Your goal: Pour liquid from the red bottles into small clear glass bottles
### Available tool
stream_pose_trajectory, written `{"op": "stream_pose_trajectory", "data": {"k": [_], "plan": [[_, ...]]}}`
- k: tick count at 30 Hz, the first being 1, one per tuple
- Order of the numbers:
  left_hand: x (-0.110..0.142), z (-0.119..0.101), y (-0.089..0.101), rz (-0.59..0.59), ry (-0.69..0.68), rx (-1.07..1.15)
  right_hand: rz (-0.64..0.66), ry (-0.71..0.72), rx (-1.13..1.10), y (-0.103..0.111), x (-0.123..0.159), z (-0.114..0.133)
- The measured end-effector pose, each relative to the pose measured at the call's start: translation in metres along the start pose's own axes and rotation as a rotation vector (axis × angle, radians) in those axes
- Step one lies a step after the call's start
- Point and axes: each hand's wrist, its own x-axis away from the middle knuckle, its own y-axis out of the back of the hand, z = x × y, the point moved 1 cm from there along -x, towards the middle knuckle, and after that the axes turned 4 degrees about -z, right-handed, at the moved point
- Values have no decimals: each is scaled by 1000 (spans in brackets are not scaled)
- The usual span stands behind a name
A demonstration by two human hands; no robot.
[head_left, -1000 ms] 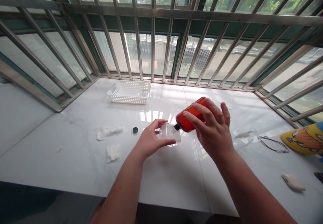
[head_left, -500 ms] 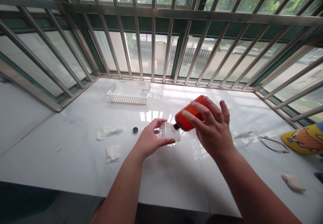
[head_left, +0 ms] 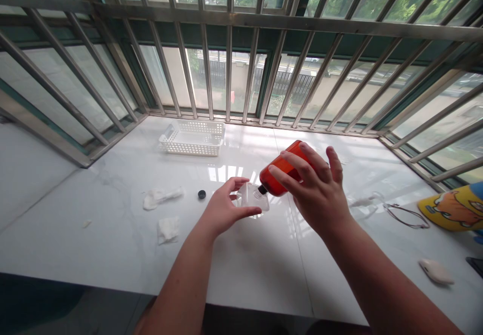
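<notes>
Snugly, right fingers (head_left: 298,158) wrap the amber bottle (head_left: 268,181) above a clear pouch (head_left: 251,200)

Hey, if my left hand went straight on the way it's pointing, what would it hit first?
Your left hand would meet the clear plastic pouch first; its fingers already touch it. Past that, probably the amber bottle's black nozzle, though depth is hard to judge.

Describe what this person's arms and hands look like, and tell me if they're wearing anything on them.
The left forearm and right forearm are bare, with no sleeves showing. The left hand and right hand wear no gloves, and no watch, bracelet or ring is visible.
</notes>
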Motion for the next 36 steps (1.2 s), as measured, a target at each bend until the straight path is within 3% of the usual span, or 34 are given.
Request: {"op": "stream_pose_trajectory", "data": {"k": [24,30,36], "plan": [[0,-2,2,-15,10,-25,-11,65,10,0,-9,2],[1,-4,3,-14,17,-25,90,-69,13,-5,6,2],[0,-3,2,-23,23,3,160,-319,-42,-12,36,11]]}}
